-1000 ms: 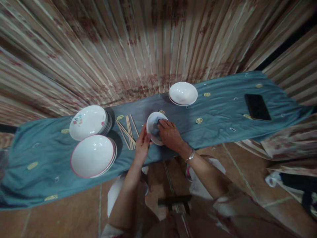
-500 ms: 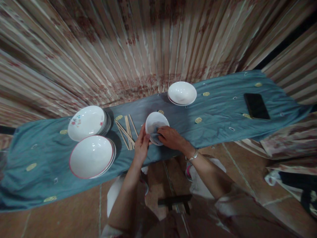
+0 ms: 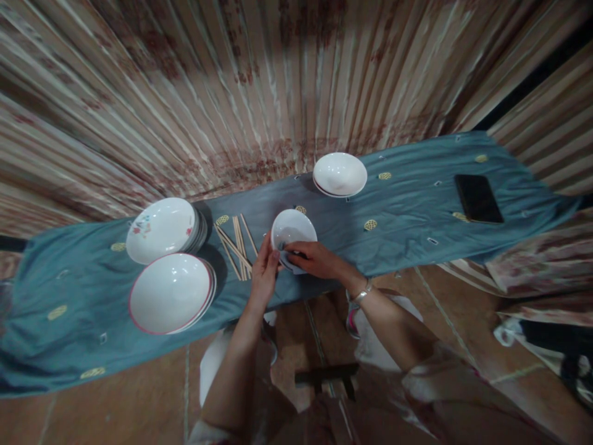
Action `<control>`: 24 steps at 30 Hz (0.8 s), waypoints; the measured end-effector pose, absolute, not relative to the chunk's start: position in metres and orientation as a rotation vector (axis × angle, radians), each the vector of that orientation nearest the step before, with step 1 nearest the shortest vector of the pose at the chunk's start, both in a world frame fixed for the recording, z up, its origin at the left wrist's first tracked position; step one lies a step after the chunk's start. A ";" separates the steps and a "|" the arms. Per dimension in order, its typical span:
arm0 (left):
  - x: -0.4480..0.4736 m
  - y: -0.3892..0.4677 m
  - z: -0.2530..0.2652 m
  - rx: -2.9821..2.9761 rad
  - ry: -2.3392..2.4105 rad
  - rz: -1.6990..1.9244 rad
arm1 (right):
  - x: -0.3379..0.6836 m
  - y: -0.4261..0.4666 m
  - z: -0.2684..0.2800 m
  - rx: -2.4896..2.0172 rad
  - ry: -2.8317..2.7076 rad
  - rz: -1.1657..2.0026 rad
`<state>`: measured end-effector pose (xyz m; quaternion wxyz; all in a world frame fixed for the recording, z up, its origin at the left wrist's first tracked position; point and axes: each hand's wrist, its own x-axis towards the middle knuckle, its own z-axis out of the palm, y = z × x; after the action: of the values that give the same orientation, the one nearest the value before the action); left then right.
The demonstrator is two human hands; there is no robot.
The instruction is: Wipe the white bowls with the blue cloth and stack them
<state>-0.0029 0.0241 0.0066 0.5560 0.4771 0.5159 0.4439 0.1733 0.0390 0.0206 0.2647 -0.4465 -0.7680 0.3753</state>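
Observation:
A small white bowl point(image 3: 296, 222) is tilted toward me near the front edge of the table. My left hand point(image 3: 265, 267) grips its left rim, thumb on the near side. Inside the bowl, my right hand point(image 3: 317, 258) presses a bluish-grey cloth point(image 3: 284, 246) against the wall; most of the cloth is hidden under the fingers. Just left of my left hand lie several wooden chopsticks point(image 3: 238, 244), some crossing each other.
On the left stand a stack of flowered white plates point(image 3: 160, 228) and red-rimmed white bowls point(image 3: 170, 293). White bowls point(image 3: 340, 174) sit at the back edge. A black phone-like slab point(image 3: 479, 198) lies on the right of the teal tablecloth point(image 3: 412, 216). A pleated curtain point(image 3: 278, 80) hangs behind.
My right hand has slid left inside the bowl with the cloth, which shows less now. My left hand keeps its hold on the rim.

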 end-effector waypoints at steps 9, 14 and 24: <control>-0.003 0.026 0.005 1.128 1.222 1.045 | 0.167 0.038 0.014 -1.082 -1.842 1.140; -0.004 0.026 0.002 1.143 1.221 1.042 | 0.159 0.036 0.013 -1.014 -1.705 1.082; -0.005 0.024 0.004 1.166 1.219 1.037 | 0.161 0.034 0.013 -1.070 -1.820 0.837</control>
<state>-0.0049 0.0242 0.0038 0.5488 0.4923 0.5146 0.4378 0.1613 0.0340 0.0133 0.4215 -0.4273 -0.7267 0.3341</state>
